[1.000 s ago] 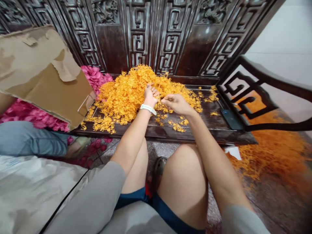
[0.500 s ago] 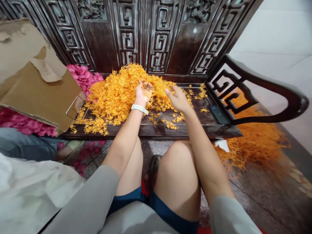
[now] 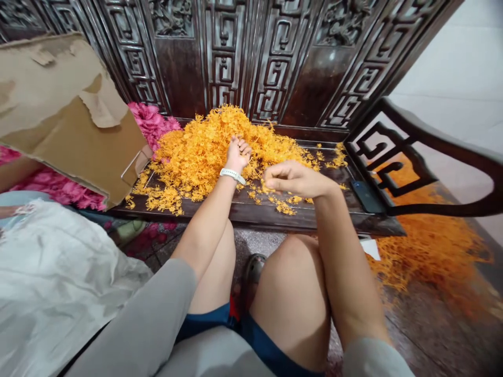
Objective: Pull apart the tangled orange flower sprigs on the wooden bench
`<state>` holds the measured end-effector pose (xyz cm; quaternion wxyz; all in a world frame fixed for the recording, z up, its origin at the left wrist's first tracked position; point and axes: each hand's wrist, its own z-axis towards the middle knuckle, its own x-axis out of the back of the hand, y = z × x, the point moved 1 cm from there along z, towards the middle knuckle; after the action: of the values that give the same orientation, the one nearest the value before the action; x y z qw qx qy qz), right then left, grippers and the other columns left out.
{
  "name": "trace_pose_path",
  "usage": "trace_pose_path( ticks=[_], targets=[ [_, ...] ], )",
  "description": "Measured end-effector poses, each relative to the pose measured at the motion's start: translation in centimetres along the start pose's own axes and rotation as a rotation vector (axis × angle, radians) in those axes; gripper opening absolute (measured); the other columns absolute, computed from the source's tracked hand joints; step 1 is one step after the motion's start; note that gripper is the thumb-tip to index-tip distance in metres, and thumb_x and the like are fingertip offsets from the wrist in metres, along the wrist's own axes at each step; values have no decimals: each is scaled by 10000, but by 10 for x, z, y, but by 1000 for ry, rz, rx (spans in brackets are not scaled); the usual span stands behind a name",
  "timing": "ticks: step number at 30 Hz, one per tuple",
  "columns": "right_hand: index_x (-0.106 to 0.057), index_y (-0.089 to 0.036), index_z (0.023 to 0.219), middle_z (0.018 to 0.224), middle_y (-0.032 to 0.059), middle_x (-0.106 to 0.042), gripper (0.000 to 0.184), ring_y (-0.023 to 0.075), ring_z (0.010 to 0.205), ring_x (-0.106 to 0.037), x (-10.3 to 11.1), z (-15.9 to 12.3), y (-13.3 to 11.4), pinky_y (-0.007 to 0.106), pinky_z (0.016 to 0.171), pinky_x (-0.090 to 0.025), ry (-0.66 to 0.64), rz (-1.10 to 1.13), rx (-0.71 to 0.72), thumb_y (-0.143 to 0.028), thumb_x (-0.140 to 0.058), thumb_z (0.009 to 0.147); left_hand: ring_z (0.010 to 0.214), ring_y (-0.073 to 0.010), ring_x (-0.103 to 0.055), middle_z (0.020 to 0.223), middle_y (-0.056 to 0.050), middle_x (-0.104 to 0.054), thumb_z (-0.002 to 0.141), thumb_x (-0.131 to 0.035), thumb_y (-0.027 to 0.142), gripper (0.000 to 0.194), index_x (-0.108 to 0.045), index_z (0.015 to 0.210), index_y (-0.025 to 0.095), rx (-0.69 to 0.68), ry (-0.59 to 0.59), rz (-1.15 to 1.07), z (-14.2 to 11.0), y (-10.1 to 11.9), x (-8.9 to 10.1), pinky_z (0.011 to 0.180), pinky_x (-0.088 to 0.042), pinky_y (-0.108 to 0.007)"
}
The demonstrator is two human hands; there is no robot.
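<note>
A big heap of small orange flowers (image 3: 204, 146) lies on the seat of a dark carved wooden bench (image 3: 322, 220). My left hand (image 3: 238, 153), with a white band on the wrist, rests curled in the heap at its right side, fingers closed on orange flowers. My right hand (image 3: 293, 179) hovers just above the seat in front of the heap, fingers pinched together; what they hold is too small to name. Loose orange flowers (image 3: 285, 205) lie scattered under it.
A torn cardboard box (image 3: 70, 115) leans at the left over pink flowers (image 3: 151, 119). A dark phone (image 3: 367, 196) lies by the bench's armrest (image 3: 432, 152). More orange flowers (image 3: 428, 251) cover the floor at the right. A white plastic sheet (image 3: 51, 283) and another person's arm (image 3: 15, 173) are at the left.
My right hand drew back from the heap toward me and closed into a pinch. My left hand stayed in the heap and curled shut. The view shifted slightly.
</note>
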<state>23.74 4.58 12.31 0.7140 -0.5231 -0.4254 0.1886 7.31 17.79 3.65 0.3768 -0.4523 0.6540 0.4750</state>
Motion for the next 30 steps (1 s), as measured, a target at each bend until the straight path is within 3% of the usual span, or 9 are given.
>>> trace_pose_path(
  ticks=[2, 4, 7, 9, 12, 15, 20, 24, 30],
  targets=[
    [-639, -190, 878, 708, -12, -586, 525, 94, 610, -516, 8, -2, 8, 250, 586, -417, 259, 134, 58, -690, -746, 998, 435, -76, -241, 607, 79, -274, 1198, -460, 314, 375, -494, 839, 215, 14, -43, 34, -4, 5, 0, 419, -219, -192],
    [-655, -210, 1001, 776, 5, -623, 499, 101, 617, -530, 21, -2, 33, 245, 565, -445, 696, 221, 20, -700, -744, 990, 444, -79, -259, 611, 69, -286, 1201, -450, 321, 376, -535, 850, 213, 13, -83, 58, -12, 6, -5, 419, -240, -191],
    [-634, -205, 1254, 877, 38, -690, 515, 109, 626, -550, 34, -1, 76, 232, 511, -439, 1083, 240, -255, -546, -860, 942, 449, -77, -287, 619, 61, -324, 1204, -435, 312, 357, -612, 912, 209, 32, -147, 73, -26, 1, -15, 417, -264, -185],
    [-601, -202, 1343, 929, 58, -722, 612, 122, 649, -594, 35, 0, 91, 242, 517, -472, 1048, 260, -334, -514, -898, 908, 463, -67, -347, 641, 50, -408, 1205, -432, 307, 346, -648, 954, 205, 75, -197, 90, -32, -6, -20, 425, -285, -177],
    [-639, -223, 1293, 892, 38, -697, 640, 125, 633, -599, 31, 3, 90, 263, 533, -496, 881, 236, -229, -701, -828, 911, 575, -67, -557, 770, 1, -629, 1192, -472, 328, 305, -694, 1029, 199, 181, -266, 194, -38, -20, -24, 487, -390, -166],
    [-667, -240, 1267, 838, 9, -627, 736, 118, 599, -546, 29, 2, 85, 272, 518, -476, 892, 146, -151, -864, -738, 882, 809, -123, -735, 984, -59, -771, 1157, -560, 342, 227, -736, 1142, 198, 242, -339, 349, -41, -32, -23, 698, -580, -213],
    [-664, -215, 1254, 1042, 77, -694, 762, 174, 804, -618, 30, -2, 97, 291, 597, -530, 825, -77, -172, -833, -805, 832, 1128, -188, -757, 1305, -84, -784, 1059, -732, 292, 148, -778, 1187, 232, 172, -451, 672, -45, -39, -18, 1012, -622, -327],
    [-635, -214, 1078, 916, 38, -661, 628, 167, 793, -604, 31, 0, 103, 282, 618, -500, 885, -102, -110, -742, -851, 816, 1344, -251, -689, 1393, -101, -771, 984, -825, 257, 225, -817, 1207, 234, 97, -531, 887, -42, -39, -13, 1171, -541, -390],
    [-586, -241, 964, 732, -38, -543, 451, 127, 637, -477, 29, 0, 89, 279, 589, -415, 919, -73, -126, -652, -769, 919, 1207, -203, -738, 1418, -87, -768, 999, -802, 261, 283, -823, 1280, 293, 41, -575, 880, -45, -39, -13, 962, -593, -283]
  ],
)
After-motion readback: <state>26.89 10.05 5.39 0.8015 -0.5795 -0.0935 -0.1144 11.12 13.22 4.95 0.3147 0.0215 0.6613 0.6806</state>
